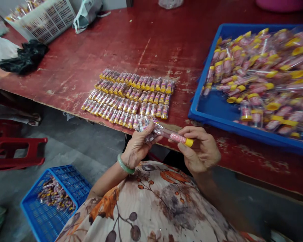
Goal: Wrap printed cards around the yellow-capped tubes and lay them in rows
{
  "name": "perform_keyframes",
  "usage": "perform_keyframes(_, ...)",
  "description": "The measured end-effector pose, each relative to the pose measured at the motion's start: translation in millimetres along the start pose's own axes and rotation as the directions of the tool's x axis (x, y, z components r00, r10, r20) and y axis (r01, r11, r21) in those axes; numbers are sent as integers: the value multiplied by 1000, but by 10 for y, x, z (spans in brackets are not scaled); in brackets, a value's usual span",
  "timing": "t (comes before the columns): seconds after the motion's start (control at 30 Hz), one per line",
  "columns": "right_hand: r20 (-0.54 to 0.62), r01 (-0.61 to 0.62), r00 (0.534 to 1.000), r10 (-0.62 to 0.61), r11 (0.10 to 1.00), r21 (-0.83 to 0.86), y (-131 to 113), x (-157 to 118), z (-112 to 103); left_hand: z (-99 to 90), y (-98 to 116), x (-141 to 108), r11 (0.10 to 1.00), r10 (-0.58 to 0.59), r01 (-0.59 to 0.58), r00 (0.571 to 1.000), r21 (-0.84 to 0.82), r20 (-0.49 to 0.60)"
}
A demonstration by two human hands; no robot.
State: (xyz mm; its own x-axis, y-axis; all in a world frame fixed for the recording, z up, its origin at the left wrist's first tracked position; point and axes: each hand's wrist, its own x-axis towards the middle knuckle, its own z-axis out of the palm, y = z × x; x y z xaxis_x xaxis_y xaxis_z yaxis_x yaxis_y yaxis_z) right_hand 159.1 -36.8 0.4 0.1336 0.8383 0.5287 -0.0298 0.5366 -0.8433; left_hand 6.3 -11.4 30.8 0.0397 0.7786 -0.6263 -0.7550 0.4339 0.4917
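Note:
My left hand, with a green bangle at its wrist, is closed round crinkled clear wrapping in front of the table edge. From that wrapping a clear tube with a pink label and a yellow cap points to the right. My right hand pinches the tube near its capped end between thumb and fingers. Just beyond my hands, short yellow-capped tubes lie side by side in several rows on the red table. What is inside the wrapping in my left hand is hard to make out.
A blue tray full of wrapped yellow-capped tubes stands at the right. At the back left are a white basket and a black bag. A blue basket and a red stool stand on the floor at the left.

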Motion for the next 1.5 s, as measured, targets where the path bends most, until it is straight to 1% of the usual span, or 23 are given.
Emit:
perform_keyframes(0.1, 45, 140, 990, -134, 973, -181, 14, -25, -41, 9, -23, -20, 1000, -10, 9, 1000, 14, 27)
perform_keyframes(0.17, 75, 232, 973, -220, 928, -292, 29, -59, -56, 3, -46, -30, 999, 19, -21, 998, 39, 57)
perform_keyframes(0.27, 85, 320, 946, -313, 855, -408, 51, -123, -41, -11, -91, -45, 992, 79, -90, 990, 94, 114)
perform_keyframes(0.3, 96, 354, 931, -351, 814, -460, 58, -143, -24, -14, -107, -50, 987, 102, -117, 985, 106, 136)
perform_keyframes(0.4, 160, 460, 869, -468, 645, -610, 86, -183, 50, -23, -144, -67, 972, 192, -215, 961, 98, 200)
perform_keyframes(0.43, 177, 484, 850, -497, 601, -636, 95, -185, 75, -26, -150, -71, 966, 218, -242, 951, 89, 221)
perform_keyframes(0.47, 182, 499, 836, -518, 579, -644, 100, -179, 96, -31, -151, -74, 962, 233, -259, 943, 82, 237)
perform_keyframes(0.5, 181, 507, 832, -525, 585, -633, 100, -165, 108, -38, -148, -76, 961, 237, -264, 940, 83, 245)
perform_keyframes(0.53, 189, 513, 837, -514, 615, -599, 92, -144, 110, -45, -139, -78, 961, 231, -260, 941, 92, 246)
perform_keyframes(0.6, 244, 495, 868, -432, 724, -481, 58, -91, 82, -60, -110, -83, 963, 213, -243, 951, 116, 226)
perform_keyframes(0.67, 319, 395, 903, -286, 846, -358, 10, -44, 26, -72, -79, -93, 965, 199, -229, 956, 130, 214)
perform_keyframes(0.7, 330, 339, 915, -230, 883, -323, -11, -28, -1, -76, -69, -102, 965, 192, -225, 956, 134, 223)
perform_keyframes(0.73, 317, 303, 926, -204, 902, -307, -28, -19, -20, -77, -64, -113, 966, 183, -220, 954, 138, 239)
perform_keyframes(0.8, 252, 300, 941, -227, 905, -302, -48, -16, -26, -73, -73, -144, 968, 153, -200, 948, 150, 277)
perform_keyframes(0.9, 153, 353, 935, -318, 869, -347, -68, -19, 37, -60, -111, -198, 972, 108, -166, 944, 166, 313)
perform_keyframes(0.97, 86, 352, 934, -346, 858, -375, -94, -10, 90, -52, -137, -229, 972, 80, -147, 941, 185, 329)
perform_keyframes(1.03, 49, 353, 930, -363, 851, -389, -133, 3, 125, -45, -159, -248, 970, 69, -142, 939, 197, 337)
perform_keyframes(1.23, 51, 357, 926, -375, 820, -447, -225, -12, 104, -20, -210, -270, 968, 68, -144, 939, 205, 339)
perform_keyframes(1.4, 45, 303, 944, -327, 804, -511, -238, -53, 80, -19, -242, -278, 971, 56, -127, 944, 203, 325)
perform_keyframes(1.5, 38, 288, 949, -313, 809, -512, -246, -60, 89, -28, -244, -272, 971, 47, -122, 940, 205, 339)
